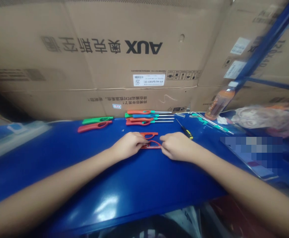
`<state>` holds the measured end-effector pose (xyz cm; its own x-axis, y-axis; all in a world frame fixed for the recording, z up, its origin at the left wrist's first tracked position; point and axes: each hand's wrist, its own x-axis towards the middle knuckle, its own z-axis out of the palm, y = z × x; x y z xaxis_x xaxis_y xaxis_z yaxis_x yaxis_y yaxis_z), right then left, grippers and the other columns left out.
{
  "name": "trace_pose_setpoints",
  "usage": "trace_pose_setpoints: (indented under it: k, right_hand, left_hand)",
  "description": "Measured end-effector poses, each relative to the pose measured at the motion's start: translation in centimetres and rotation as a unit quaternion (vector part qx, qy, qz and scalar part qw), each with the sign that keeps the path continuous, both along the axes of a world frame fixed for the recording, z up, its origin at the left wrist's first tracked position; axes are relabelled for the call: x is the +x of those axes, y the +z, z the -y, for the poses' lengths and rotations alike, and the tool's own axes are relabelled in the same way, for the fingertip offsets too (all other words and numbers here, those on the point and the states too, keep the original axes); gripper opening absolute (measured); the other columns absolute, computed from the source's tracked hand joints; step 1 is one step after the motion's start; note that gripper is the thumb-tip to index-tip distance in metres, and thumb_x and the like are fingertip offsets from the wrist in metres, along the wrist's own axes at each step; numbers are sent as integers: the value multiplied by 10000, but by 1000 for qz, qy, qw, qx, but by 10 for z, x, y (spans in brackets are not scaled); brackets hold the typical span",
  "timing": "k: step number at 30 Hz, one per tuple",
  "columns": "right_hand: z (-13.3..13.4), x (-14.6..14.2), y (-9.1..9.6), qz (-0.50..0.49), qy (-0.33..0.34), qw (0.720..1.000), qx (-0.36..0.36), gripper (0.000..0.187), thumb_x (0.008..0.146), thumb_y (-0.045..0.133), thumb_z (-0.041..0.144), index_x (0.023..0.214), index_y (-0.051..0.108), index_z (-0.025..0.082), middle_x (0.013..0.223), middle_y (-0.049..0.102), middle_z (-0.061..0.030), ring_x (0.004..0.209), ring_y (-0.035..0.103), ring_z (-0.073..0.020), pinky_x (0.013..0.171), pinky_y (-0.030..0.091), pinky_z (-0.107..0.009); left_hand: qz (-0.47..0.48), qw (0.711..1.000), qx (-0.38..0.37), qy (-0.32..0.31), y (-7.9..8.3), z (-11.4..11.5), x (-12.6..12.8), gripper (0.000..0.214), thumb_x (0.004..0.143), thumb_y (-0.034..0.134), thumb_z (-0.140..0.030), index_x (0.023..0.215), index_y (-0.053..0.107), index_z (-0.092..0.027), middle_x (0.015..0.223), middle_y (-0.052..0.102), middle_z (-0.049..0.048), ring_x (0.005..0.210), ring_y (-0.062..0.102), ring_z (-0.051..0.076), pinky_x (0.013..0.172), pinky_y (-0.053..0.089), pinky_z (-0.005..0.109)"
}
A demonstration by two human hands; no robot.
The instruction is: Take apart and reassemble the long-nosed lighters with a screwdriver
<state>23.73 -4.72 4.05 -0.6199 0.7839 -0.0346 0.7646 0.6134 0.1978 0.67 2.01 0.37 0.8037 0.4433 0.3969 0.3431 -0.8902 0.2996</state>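
On the blue table, an open red lighter handle half (155, 143) lies between my hands, a thin pale wire-like line along its lower edge. My left hand (129, 145) is closed, fingertips pressed at the handle's left part; its grip end is hidden behind the fingers. From the other side my right hand (177, 146) pinches the handle's right end. Any tiny part in the fingertips is too small to make out. Just beyond lies a second red handle half (150, 135), partly behind my left fingers.
Behind are several assembled long lighters (139, 112), a green handle (94, 120) and a red handle (93, 126). Rightward lie a screwdriver (187, 132), metal tubes with green pieces (212, 124), an orange drink bottle (220, 102) and a phone-like slab (250, 162). Large cardboard boxes (85, 72) wall the back.
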Motion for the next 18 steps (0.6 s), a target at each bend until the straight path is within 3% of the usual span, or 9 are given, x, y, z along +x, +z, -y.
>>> trace_pose_setpoints:
  k: [4,7,9,18]
  right_hand:
    - [-7,7,1,-130,-70,989,-25,252,928,562,258,759,709,145,835,642,-69,655,548,-137,590,322,-275]
    - [-11,5,-8,-275,-78,956,-69,93,870,649,207,881,719,147,873,635,-49,661,543,-114,635,393,-243]
    - [-12,2,-16,-336,-72,934,-102,95,832,689,163,922,718,154,881,627,-33,654,536,-102,650,415,-235]
    - [-16,3,-35,-439,-102,881,-144,93,772,784,196,780,698,158,774,581,20,575,442,-76,591,381,-226]
  left_hand:
    - [11,1000,2,-4,-1,1,-1,226,908,605,-78,1047,764,-158,960,784,69,871,724,199,826,567,320]
    - [16,1000,-1,-7,-2,2,0,216,914,607,-96,1041,765,-172,957,786,64,868,728,196,828,569,321]
    - [26,1000,-2,-6,-2,4,0,216,911,608,-99,1038,765,-175,957,788,64,864,735,196,831,574,323]
    - [72,997,-38,5,-6,8,-12,286,930,579,-141,1179,714,-185,1059,783,70,905,755,186,801,609,291]
